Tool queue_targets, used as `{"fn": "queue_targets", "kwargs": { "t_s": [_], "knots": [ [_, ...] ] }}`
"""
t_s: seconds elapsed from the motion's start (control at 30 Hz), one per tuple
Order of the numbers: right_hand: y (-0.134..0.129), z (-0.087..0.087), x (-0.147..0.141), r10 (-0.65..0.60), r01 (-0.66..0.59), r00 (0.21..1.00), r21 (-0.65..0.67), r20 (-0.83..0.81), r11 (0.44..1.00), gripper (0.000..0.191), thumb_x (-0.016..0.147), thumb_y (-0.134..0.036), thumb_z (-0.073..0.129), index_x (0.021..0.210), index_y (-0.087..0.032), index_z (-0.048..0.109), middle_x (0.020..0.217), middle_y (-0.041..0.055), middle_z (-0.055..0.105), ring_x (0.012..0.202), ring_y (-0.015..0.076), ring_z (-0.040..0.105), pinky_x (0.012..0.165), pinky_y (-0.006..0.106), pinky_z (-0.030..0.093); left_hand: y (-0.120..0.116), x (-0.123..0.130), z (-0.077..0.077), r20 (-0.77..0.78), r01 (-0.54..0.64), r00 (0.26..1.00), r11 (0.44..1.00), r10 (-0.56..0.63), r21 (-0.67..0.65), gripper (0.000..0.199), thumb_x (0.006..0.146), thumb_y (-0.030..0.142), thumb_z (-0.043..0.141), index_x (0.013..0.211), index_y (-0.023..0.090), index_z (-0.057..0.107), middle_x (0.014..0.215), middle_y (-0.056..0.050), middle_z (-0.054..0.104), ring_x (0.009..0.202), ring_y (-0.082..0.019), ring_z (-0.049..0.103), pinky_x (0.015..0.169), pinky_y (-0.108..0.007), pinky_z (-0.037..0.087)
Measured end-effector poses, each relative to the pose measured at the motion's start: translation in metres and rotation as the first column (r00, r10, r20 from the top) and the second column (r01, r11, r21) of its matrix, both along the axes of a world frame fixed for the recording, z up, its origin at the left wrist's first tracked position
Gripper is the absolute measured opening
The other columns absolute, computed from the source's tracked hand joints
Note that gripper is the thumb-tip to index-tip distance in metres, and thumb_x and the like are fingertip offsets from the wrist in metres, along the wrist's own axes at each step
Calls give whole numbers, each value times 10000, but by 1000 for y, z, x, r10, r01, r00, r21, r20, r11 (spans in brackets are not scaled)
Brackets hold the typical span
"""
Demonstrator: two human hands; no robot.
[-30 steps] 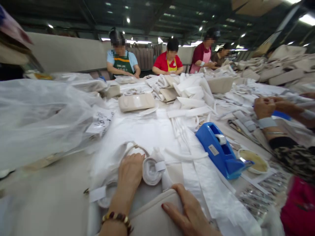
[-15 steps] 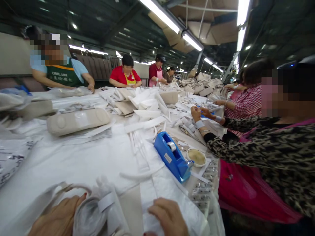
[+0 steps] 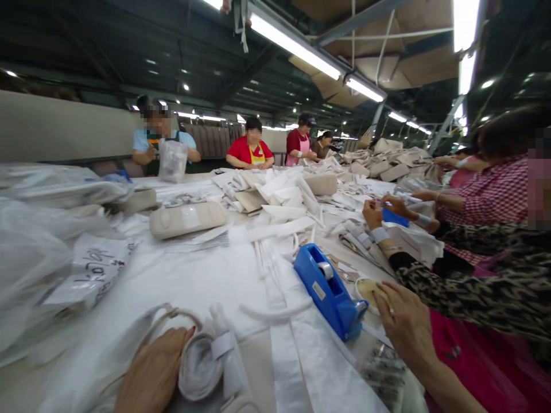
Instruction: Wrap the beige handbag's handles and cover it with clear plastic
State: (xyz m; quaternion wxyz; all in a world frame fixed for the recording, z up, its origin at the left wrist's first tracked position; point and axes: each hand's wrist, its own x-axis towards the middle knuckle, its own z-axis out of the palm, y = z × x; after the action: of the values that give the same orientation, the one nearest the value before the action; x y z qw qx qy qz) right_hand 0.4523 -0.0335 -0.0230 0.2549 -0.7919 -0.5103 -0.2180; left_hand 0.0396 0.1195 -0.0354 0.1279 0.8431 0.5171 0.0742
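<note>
My left hand (image 3: 150, 373) lies at the lower left, back up, its fingertips against a beige strap bundle (image 3: 200, 367) with a white band; what its curled fingers hold is hidden. To the right, my right hand (image 3: 402, 318) reaches over a small round dish (image 3: 365, 288) with a yellowish inside. Its fingers are extended, fingertips at the dish, and nothing shows in its grasp. Beside it stands a blue tape dispenser (image 3: 327, 292). White sheets (image 3: 206, 275) cover the table around the bundle.
A beige padded piece (image 3: 189, 219) lies beyond the sheets. Plastic bags (image 3: 34, 246) fill the left side. White and beige pieces (image 3: 279, 195) are heaped further back. Several people work around the table; a patterned sleeve (image 3: 465, 287) is close on the right.
My right hand has moved right, from beside the bundle to the dish. My left hand stays at the bundle. The view has turned left, and the far-left person now holds up a clear bag.
</note>
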Motion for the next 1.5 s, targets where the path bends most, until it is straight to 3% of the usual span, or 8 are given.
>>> {"fn": "queue_targets", "kwargs": {
  "t_s": [0.13,0.2,0.4,0.67,0.83,1.0,1.17,1.5],
  "knots": [
    [19,9,-73,474,-470,879,-76,54,880,238,907,-198,430,1056,-218,615,1041,75,649,987,214,561,866,367,431,-4,6,12,-60,-14,998,997,9,-80,407,865,307,214,858,203,608,897,-98,667,852,-243,627,808,-404,451],
    [38,2,-107,528,-504,848,-237,48,831,310,865,-88,449,1116,-207,585,1055,66,650,959,215,558,814,356,432,-2,3,7,-46,-14,999,998,11,-58,397,872,299,224,859,212,611,894,-85,668,881,-236,626,817,-384,452],
    [80,6,-120,463,-420,882,-305,82,855,200,770,-21,532,732,-199,616,740,8,647,755,165,571,724,262,430,3,-3,-6,-67,25,997,997,-29,-68,402,849,175,249,995,198,624,1006,-98,665,985,-229,617,880,-381,444],
    [95,87,-39,22,-4,992,-149,124,989,327,887,-227,445,1145,-63,558,1132,234,560,1043,357,494,864,483,388,-5,10,10,-73,-22,997,996,15,-91,360,885,223,235,893,204,594,907,-83,642,875,-235,613,799,-392,418],
    [112,38,-106,239,-196,967,-349,83,916,243,908,-200,435,1059,-166,622,1070,96,632,983,219,555,864,302,418,-3,6,-3,-6,-19,1000,997,19,-79,362,903,248,223,889,185,579,904,-93,632,891,-237,589,795,-391,398],
    [135,-14,-137,111,-79,993,-445,46,892,219,854,-115,475,946,-54,663,1011,202,640,955,314,562,803,403,412,-2,4,-14,-17,-30,999,998,29,-60,342,906,227,238,965,173,570,991,-104,615,972,-243,563,859,-412,381],
    [143,-23,-121,96,-71,995,-483,28,873,338,814,37,378,812,-111,682,920,152,658,930,262,582,814,363,389,-3,7,-15,-52,-54,997,997,52,-49,348,921,221,221,907,183,567,919,-82,610,924,-237,570,814,-408,393],
    [148,-35,-123,110,-99,994,-424,3,900,194,875,-155,510,802,-140,689,938,130,652,896,252,572,700,311,399,-5,9,-9,-25,-67,997,997,66,-34,338,917,193,236,899,184,574,915,-77,623,915,-231,576,814,-402,391]
  ]
}}
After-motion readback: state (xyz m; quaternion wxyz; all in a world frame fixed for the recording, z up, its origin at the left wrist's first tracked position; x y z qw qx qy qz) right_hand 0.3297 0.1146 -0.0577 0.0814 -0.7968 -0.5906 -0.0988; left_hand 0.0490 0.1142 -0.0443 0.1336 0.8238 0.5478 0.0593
